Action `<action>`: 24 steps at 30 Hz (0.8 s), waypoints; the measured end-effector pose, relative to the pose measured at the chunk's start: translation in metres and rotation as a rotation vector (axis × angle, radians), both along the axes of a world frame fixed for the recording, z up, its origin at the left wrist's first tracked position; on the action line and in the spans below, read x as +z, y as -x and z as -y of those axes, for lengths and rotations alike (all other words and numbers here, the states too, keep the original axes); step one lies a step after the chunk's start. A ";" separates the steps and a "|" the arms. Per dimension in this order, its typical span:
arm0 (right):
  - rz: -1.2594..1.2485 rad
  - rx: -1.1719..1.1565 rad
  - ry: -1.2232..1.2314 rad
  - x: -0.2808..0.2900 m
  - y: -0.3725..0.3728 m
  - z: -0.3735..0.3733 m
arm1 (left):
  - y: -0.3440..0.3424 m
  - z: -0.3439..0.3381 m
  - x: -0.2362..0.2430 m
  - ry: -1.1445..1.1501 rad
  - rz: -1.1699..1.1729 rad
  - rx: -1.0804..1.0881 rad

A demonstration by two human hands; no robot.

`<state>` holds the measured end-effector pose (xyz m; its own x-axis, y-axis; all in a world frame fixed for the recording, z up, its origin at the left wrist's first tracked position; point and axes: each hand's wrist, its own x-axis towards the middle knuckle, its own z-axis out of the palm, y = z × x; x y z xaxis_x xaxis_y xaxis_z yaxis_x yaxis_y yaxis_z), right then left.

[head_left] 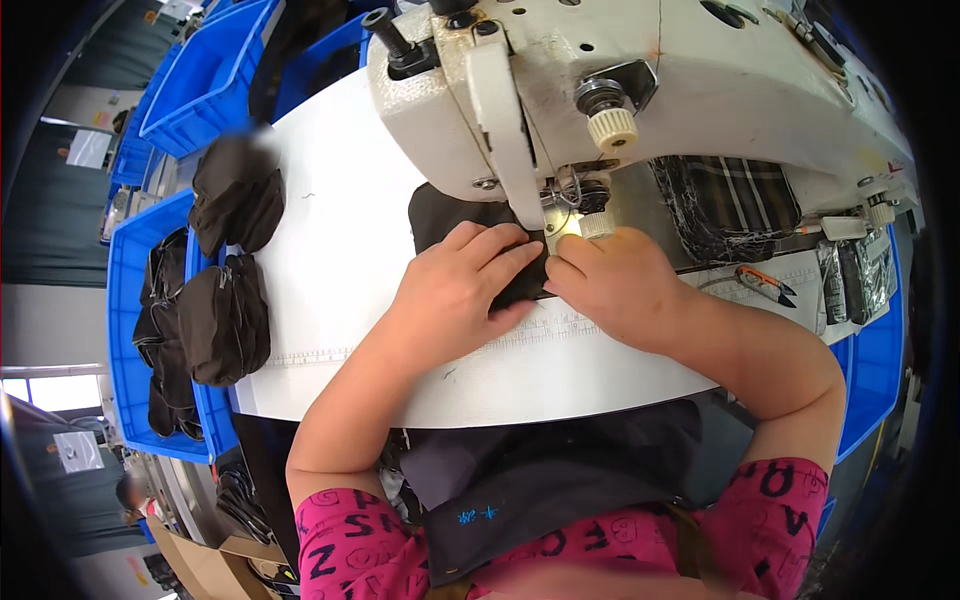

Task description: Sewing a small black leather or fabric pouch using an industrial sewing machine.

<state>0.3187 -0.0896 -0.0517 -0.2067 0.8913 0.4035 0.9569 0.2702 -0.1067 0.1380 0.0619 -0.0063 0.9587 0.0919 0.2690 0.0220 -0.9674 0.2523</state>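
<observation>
On the white table, a piece of black fabric (440,215) lies under the needle area of a white sewing machine (510,140). My left hand (455,280) rests on this fabric with bent fingers on top and the thumb apart near its front edge. Close to the needle, my right hand (615,285) is closed, its thumb and curled fingers pinching the fabric's right edge. The fingertips of both hands nearly meet beside the machine's lit presser area. Part of the fabric is hidden under my left hand.
At left, black fabric pouches (225,320) hang over a blue bin (118,330) holding more pouches. Plaid fabric (740,205) lies under the machine arm. Orange-handled thread snips (765,285) and small clear packets (860,275) lie at right. A ruler strip (310,357) crosses the table.
</observation>
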 end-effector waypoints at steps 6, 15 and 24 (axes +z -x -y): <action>-0.011 0.053 0.003 0.003 0.001 0.003 | 0.001 -0.005 -0.010 0.000 0.007 0.011; -0.038 0.048 0.044 0.007 0.002 0.002 | 0.000 -0.006 -0.012 0.038 -0.008 0.022; -0.062 -0.063 0.093 0.010 0.003 -0.005 | -0.009 -0.024 -0.015 0.059 -0.011 0.046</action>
<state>0.3154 -0.0841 -0.0415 -0.1268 0.9357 0.3292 0.9624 0.1965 -0.1876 0.1472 0.0860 -0.0211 0.9559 0.1513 0.2516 0.0690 -0.9488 0.3082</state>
